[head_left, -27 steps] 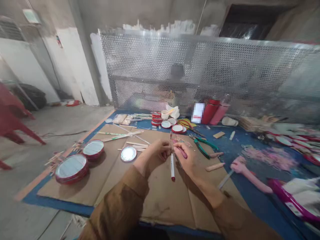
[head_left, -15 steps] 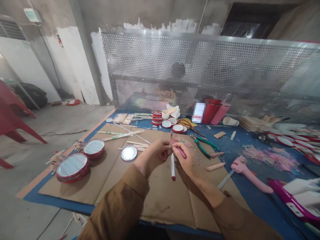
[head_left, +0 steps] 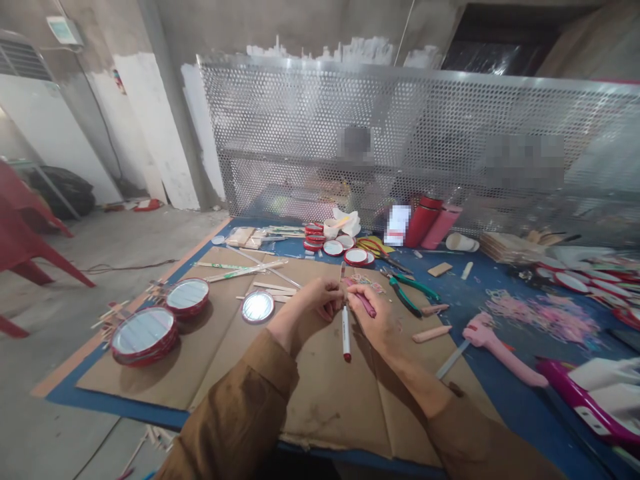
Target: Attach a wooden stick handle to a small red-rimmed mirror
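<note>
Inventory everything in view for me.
Marker: one, white and red, between hands
Rod: one, mauve, in right hand
Mirror-like discs: several, mostly red-rimmed, across table
Pliers: at least one, green-handled, right
Bottles: two, red and pink, back
Rubber bands: many, mostly pink, right
Wooden sticks: several, pale, left
Cardboard: one, brown, below hands
Table: one, blue, under cardboard
Perforated screen: one, silver, behind table
Chairs: count unclear, red, far left
Other items: uncounted, mixed colours, tabletop
Left hand, right hand: two, brown sleeves, centre
</note>
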`<state>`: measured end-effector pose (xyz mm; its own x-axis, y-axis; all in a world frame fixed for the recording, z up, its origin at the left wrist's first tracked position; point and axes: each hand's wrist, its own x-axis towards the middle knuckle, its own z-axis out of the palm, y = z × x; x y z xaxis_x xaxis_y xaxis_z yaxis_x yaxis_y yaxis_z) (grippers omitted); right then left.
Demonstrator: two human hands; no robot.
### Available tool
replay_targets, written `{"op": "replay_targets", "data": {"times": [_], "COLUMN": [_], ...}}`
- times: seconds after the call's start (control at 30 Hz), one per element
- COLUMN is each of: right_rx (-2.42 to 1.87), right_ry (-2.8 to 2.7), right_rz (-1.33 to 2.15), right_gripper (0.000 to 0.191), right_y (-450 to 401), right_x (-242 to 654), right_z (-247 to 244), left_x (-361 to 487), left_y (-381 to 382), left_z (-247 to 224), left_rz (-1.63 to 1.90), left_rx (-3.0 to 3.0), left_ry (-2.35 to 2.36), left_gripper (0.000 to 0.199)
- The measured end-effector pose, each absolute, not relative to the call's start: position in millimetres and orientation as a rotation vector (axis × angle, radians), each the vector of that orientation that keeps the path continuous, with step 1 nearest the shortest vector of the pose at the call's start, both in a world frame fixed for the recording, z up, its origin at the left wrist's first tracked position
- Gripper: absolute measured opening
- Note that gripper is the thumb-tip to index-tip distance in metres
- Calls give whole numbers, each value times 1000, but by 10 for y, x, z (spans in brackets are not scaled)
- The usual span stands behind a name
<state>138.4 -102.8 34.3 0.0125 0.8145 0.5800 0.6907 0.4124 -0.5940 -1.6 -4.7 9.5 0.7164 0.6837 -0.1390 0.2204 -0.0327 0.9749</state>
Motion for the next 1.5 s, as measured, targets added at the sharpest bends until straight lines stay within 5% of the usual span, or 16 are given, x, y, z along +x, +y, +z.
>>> {"op": "replay_targets", "data": {"times": [1.5], "right_rx": [-1340], "right_ry": [-1728], "right_rz": [218], "right_gripper": [15], "right_y": [-1064], "right_x": [1349], "right_z": [376], "left_x": [-60], "left_y": [-119], "left_z": [182], "left_rz": [474], "left_rx": [1682], "left_ry": [783], "left_gripper": [29]}}
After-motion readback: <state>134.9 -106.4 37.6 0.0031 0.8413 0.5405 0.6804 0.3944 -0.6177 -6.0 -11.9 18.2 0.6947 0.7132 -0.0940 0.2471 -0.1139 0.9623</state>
